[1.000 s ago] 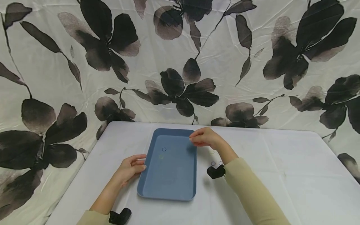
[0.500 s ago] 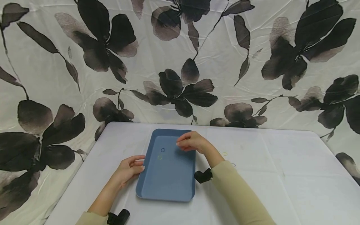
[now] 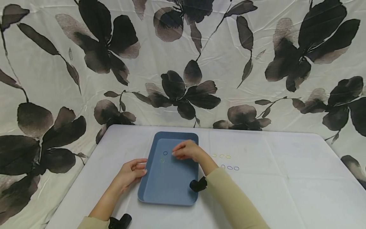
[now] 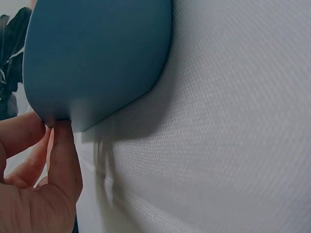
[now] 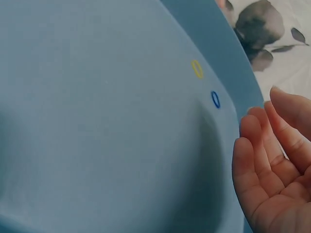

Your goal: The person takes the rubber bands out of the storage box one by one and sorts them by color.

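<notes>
A blue tray (image 3: 168, 181) lies on the white table. My left hand (image 3: 132, 171) pinches its left rim between thumb and fingers; the left wrist view shows the fingertips at the tray's edge (image 4: 97, 63). Inside the tray are a small thin blue ring (image 5: 213, 98) and a yellow ring (image 5: 194, 69), near its far end. Over the tray, just right of these rings, hovers my right hand (image 3: 186, 150), thumb and fingertips close together. Whether something tiny sits between those fingertips (image 5: 250, 126) cannot be made out.
Right of the tray, yellow rings (image 3: 221, 156) lie in one row and blue rings (image 3: 230, 167) in a nearer row, partly beside my right forearm. A floral cloth (image 3: 183, 47) hangs behind the table (image 3: 271, 197).
My right hand has moved left and nearer from the tray's far right corner to above its middle, uncovering more rings on the table. My left hand stays at the rim.
</notes>
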`<state>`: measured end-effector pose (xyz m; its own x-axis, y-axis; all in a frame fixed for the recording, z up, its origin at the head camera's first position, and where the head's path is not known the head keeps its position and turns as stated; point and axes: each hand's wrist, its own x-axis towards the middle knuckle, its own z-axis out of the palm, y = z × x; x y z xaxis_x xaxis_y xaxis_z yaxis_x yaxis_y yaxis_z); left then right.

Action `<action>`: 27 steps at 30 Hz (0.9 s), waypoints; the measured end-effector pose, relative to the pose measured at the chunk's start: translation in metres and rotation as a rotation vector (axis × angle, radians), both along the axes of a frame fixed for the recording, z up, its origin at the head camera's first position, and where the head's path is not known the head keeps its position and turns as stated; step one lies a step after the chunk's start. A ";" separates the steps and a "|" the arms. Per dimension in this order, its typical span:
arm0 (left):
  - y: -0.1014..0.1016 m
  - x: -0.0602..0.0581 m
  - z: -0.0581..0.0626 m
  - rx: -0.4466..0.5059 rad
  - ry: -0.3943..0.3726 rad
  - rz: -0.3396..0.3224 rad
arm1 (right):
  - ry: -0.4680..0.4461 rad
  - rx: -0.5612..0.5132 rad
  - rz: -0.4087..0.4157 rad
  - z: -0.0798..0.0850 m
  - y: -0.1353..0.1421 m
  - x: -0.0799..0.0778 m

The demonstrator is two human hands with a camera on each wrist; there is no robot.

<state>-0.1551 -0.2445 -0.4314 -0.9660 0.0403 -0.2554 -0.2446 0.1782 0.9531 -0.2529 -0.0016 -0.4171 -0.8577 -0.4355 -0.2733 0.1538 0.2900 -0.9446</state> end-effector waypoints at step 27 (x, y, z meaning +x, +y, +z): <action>-0.002 -0.001 -0.002 0.033 0.013 -0.010 | 0.341 0.044 -0.034 -0.034 -0.043 0.017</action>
<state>-0.1556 -0.2468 -0.4329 -0.9688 0.0583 -0.2409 -0.2301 0.1492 0.9617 -0.2363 -0.0446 -0.4512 -0.9167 -0.3994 0.0141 -0.1589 0.3318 -0.9299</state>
